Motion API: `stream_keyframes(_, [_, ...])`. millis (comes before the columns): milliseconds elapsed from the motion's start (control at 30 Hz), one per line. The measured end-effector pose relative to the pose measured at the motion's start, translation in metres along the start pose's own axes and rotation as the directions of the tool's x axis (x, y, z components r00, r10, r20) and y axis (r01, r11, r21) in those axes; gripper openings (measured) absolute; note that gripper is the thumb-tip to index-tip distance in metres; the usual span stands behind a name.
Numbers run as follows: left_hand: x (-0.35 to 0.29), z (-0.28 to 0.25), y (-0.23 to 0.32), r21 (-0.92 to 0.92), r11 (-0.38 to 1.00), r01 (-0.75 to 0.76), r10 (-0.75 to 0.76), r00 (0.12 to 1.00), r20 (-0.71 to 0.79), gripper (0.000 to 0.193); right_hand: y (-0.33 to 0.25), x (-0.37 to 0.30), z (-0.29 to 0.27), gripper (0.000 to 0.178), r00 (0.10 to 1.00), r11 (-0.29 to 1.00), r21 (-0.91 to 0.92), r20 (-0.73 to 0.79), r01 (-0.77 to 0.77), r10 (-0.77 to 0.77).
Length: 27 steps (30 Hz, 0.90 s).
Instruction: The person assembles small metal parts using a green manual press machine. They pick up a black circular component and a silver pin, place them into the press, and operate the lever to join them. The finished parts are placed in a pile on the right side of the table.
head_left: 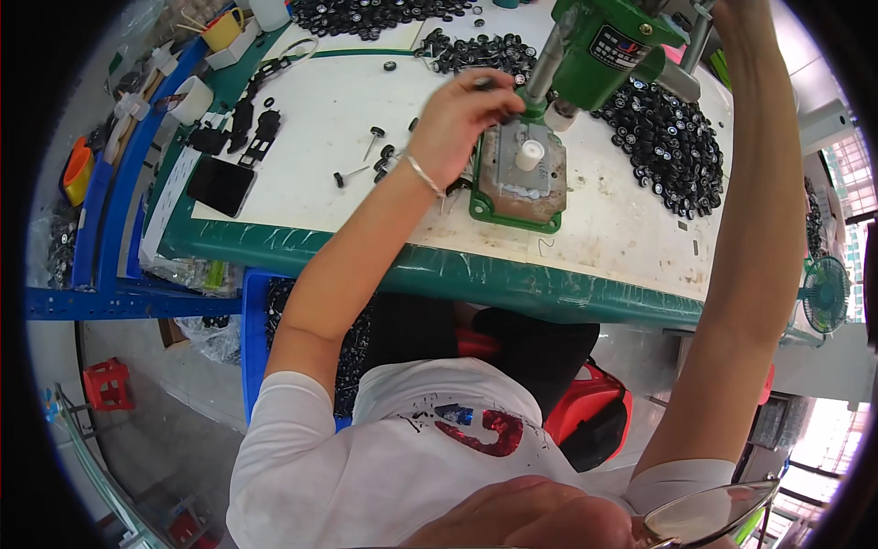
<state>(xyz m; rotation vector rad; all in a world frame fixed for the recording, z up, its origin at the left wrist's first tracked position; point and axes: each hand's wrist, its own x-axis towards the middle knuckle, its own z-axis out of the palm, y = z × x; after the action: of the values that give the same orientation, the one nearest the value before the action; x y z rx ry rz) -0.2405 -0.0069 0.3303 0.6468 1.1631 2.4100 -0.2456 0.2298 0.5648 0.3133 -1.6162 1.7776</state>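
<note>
My left hand (pixel 457 119) hovers over the white table top (pixel 302 110), just left of a green hand press (pixel 608 46), and pinches a small black part (pixel 485 83) by the press column. A white peg (pixel 529 154) stands on the press's rusty green-rimmed base plate (pixel 517 188). My right arm reaches up past the press. My right hand (pixel 736 7) is cut off by the top edge beside the metal lever rod (pixel 699 37), so its grip is hidden. A heap of small black wheels (pixel 668 137) lies right of the press.
More black wheels are piled at the back (pixel 375 14) and behind the press (pixel 485 53). Two thin axles with wheel ends (pixel 373 139) lie near my left wrist. At the left are a dark flat slab (pixel 219 185), black plastic parts (pixel 247 123), a tape roll (pixel 190 99) and a blue rack (pixel 101 229).
</note>
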Motion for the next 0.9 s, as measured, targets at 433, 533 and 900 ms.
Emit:
stream_keyframes(433, [-0.054, -0.132, 0.075, 0.955, 0.175, 0.240, 0.079, 0.963, -0.257, 0.034, 0.088, -0.112, -0.125, 0.034, 0.938, 0.685, -0.659, -0.092, -0.309, 0.334])
stream_keyframes(533, [-0.037, -0.132, 0.061, 0.963, -0.022, 0.269, -0.003, 0.963, -0.270, 0.033, 0.094, -0.162, -0.112, 0.027, 0.932, 0.381, -0.920, 0.052, -0.096, 0.359])
stream_keyframes(900, [-0.073, -0.073, 0.046, 0.772, 0.629, 0.096, 0.306, 0.881, -0.360, 0.018, 0.137, -0.199, -0.127, 0.013, 0.908, -0.065, -0.907, 0.411, 0.416, 0.080])
